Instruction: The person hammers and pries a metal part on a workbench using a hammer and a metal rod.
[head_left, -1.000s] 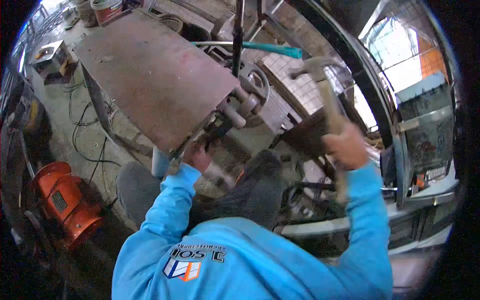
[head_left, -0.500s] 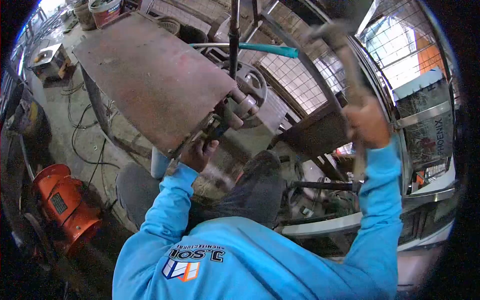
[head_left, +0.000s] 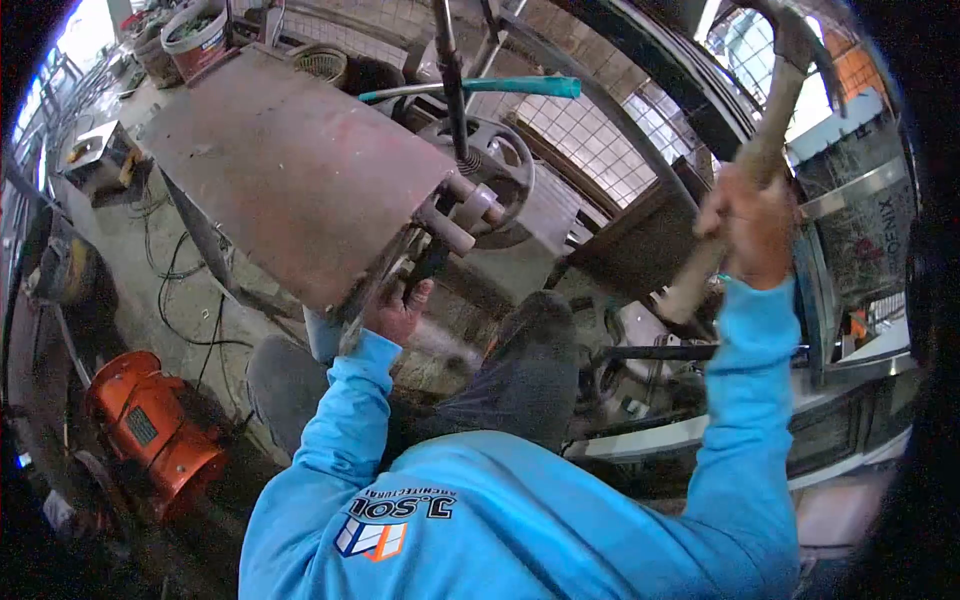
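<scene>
Right hand (head_left: 750, 225) raised at far right, fingers clamped on a wooden-handled hammer (head_left: 770, 130), left hand (head_left: 398, 308) at the rusty tabletop (head_left: 280, 160) near edge, fingers curled around a dark tool (head_left: 432, 262) just below the rollers (head_left: 460, 205), orange blower (head_left: 140, 425) on the floor at left.

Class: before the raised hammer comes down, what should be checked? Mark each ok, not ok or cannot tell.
1. Grip: right hand wraps the hammer handle: ok.
2. Hammer head tight on its handle: cannot tell, blurred.
3. Clearance: left hand sits at the steel table edge beside the roller fixture; clear of the strike spot: cannot tell.
4. Gloves: not ok, both hands bare.
5. Floor: not ok, cables lie loose beside the table.
</scene>
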